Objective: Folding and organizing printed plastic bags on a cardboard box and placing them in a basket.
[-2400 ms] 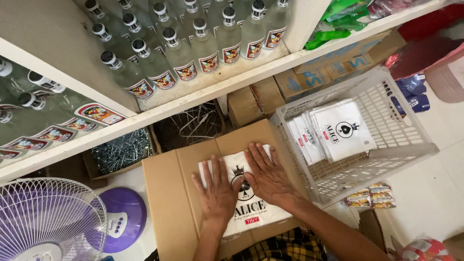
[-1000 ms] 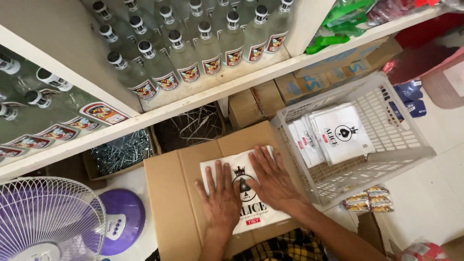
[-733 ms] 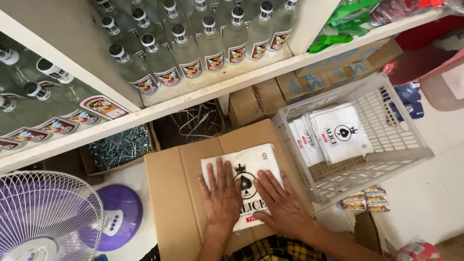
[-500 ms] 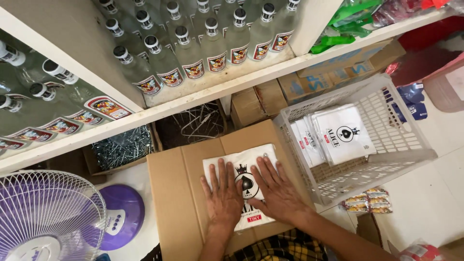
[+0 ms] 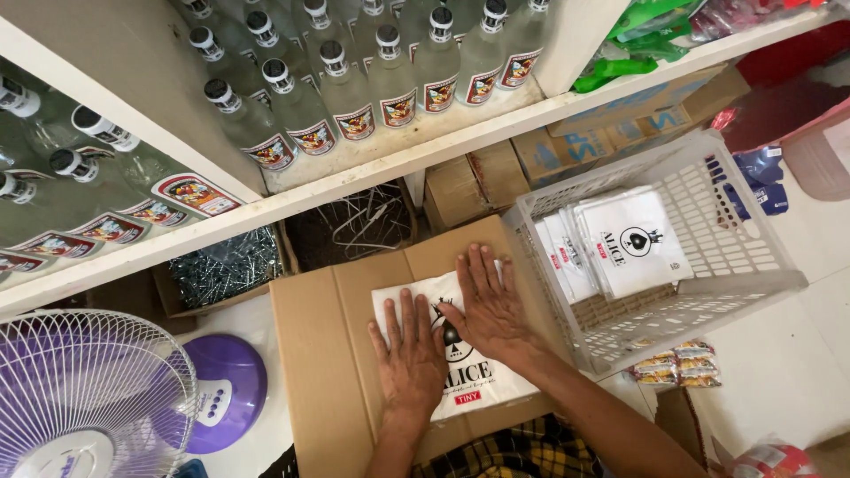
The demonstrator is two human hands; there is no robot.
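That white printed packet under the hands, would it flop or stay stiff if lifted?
The white packet lies flat and thin on the cardboard box, so it probably flops and weighs little. Both hands press it flat; its film looks glossy, maybe slippery.

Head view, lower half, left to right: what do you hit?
Purple fan → cardboard box → left hand flat on the white printed bag → right hand on the same bag → white plastic basket holding a stack of folded white bags.

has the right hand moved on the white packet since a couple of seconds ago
Yes. The right hand has slid from the middle of the white packet toward its far right corner, nearer the basket; the left hand stays flat beside it.
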